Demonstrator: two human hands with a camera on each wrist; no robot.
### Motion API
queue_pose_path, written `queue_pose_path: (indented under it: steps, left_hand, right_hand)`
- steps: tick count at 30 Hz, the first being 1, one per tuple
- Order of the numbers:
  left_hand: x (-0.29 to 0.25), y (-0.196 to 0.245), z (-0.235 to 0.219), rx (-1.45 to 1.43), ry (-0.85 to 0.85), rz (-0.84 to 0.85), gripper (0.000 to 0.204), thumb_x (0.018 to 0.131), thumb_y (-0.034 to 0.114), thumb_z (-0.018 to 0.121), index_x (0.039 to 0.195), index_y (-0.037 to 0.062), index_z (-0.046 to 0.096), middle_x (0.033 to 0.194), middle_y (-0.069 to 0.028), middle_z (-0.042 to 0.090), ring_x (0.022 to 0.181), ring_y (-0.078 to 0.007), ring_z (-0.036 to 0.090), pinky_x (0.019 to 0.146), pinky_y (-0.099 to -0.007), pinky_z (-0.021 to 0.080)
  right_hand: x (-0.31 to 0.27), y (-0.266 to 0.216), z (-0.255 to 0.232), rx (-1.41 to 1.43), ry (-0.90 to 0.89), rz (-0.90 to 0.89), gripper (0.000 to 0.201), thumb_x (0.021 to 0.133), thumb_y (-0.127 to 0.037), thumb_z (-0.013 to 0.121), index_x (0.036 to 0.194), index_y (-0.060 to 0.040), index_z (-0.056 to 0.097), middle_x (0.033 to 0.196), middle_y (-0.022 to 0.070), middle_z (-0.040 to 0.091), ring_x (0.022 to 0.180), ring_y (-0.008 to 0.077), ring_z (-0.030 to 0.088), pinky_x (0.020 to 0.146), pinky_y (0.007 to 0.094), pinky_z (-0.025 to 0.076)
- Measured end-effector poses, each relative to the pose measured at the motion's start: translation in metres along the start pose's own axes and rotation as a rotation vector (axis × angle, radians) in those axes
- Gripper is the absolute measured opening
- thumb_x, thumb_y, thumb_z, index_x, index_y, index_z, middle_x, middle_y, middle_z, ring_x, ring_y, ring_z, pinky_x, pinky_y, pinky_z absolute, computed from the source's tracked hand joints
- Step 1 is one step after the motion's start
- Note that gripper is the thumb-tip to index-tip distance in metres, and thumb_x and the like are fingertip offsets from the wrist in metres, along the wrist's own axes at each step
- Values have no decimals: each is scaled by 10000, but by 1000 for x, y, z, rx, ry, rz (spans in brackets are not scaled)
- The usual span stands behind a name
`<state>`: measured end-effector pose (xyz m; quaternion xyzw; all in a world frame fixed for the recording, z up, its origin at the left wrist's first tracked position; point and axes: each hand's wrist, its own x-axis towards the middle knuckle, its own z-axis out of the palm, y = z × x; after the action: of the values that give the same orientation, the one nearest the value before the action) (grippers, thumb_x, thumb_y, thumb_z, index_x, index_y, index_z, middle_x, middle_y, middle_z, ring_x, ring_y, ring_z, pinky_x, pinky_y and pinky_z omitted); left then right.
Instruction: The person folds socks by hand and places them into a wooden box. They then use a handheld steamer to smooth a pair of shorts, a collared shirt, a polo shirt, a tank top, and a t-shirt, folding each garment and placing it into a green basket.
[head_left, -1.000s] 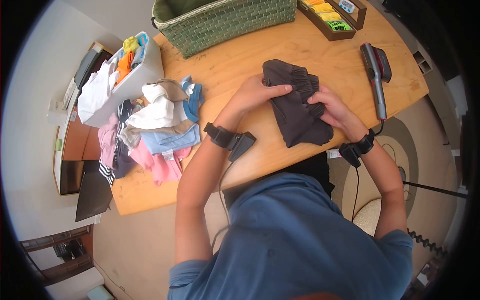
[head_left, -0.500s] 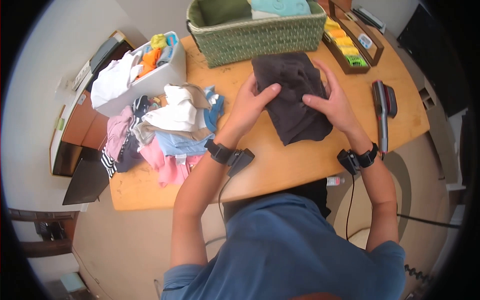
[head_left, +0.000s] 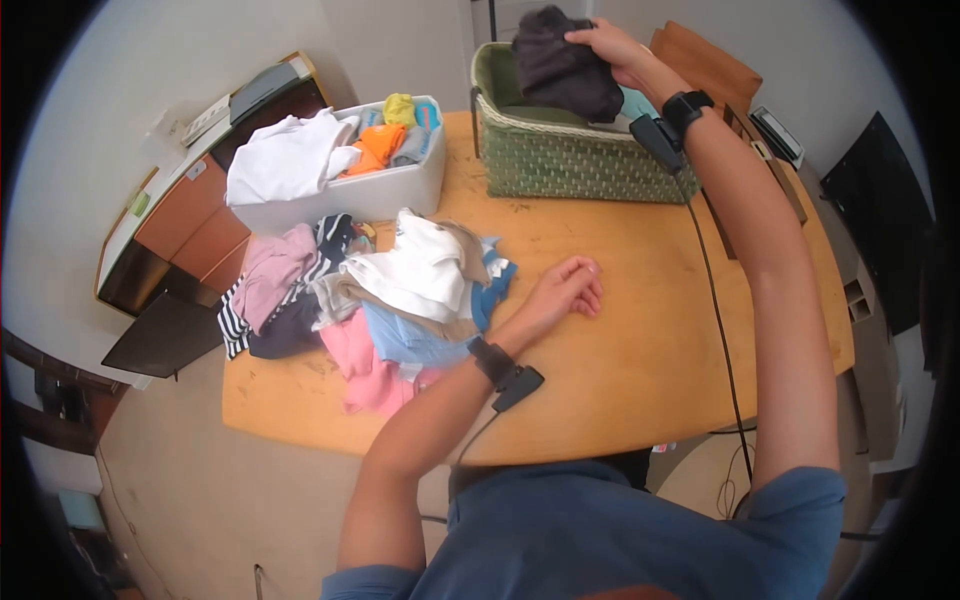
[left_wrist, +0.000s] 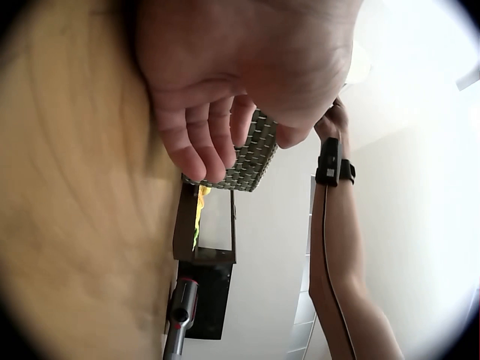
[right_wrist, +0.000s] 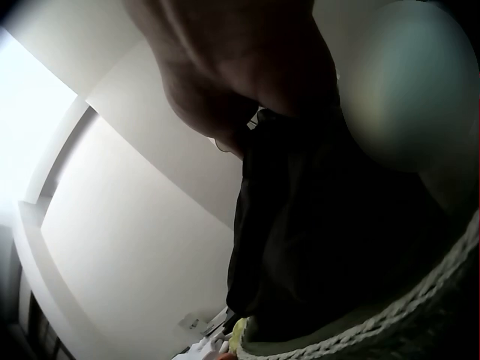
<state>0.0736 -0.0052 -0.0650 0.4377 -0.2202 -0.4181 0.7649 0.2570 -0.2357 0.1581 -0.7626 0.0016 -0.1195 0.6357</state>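
Note:
In the head view, my right hand (head_left: 618, 52) pinches the folded dark pants (head_left: 560, 65) by their upper edge, over the mouth of the green woven basket (head_left: 590, 165). The pants hang down past the basket's braided rim in the right wrist view, where the hand (right_wrist: 240, 60) shows dark above them. A light teal cloth (head_left: 638, 103) lies in the basket, partly covered by the pants and the arm. My left hand (head_left: 562, 295) is low over the middle of the table, its fingers loosely curled with nothing in them.
A heap of mixed clothes (head_left: 410, 275) lies on the table's left side. Behind it stands a white bin (head_left: 330, 205) with more clothes. A brown box (head_left: 720, 205) is partly behind my right arm. A grey handheld appliance (left_wrist: 182, 307) shows in the left wrist view.
Both hands held the dark pants over the table before. The left hand has let go and come down toward the table, while the right has carried the pants forward to the basket.

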Motion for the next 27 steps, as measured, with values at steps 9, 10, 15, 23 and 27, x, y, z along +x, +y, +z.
queue_pose_path:
  steps: [9,10,15,23,27]
  left_hand:
    - [0,2,0,-2,-21,-8,232,1037,263,504,1080,44,570,880,-44,600,746,-121,622,671,-256,534]
    - [0,2,-1,-4,-28,-2,234,1037,264,505,1074,42,571,879,-45,601,748,-122,623,668,-255,533]
    - [2,-6,-3,32,-7,13,252,1013,282,534,1006,34,575,835,-47,614,690,-123,631,619,-252,526]
    - [2,-4,-2,114,-28,60,194,1011,204,512,987,26,587,834,-50,639,713,-128,641,662,-260,533]
    - [-7,4,5,272,24,165,179,994,162,523,960,4,602,855,-58,658,722,-140,647,682,-272,541]
  right_hand:
    - [71,68,22,-899,-194,167,503,912,-332,648,1137,113,582,1089,258,674,918,345,689,824,420,561]
    - [74,72,19,-1379,-229,23,554,897,-365,668,1140,124,578,1115,276,666,934,364,685,845,418,545]
    - [48,26,36,-1258,-250,-374,515,894,-379,642,1224,11,584,1044,167,672,936,293,650,803,380,509]
    - [-168,17,160,-777,-713,-596,452,819,-233,699,1203,-21,591,1073,141,643,997,275,622,834,369,512]
    - [-186,47,185,-930,-736,-544,463,820,-227,684,1228,-33,585,1053,162,647,994,311,627,856,377,506]
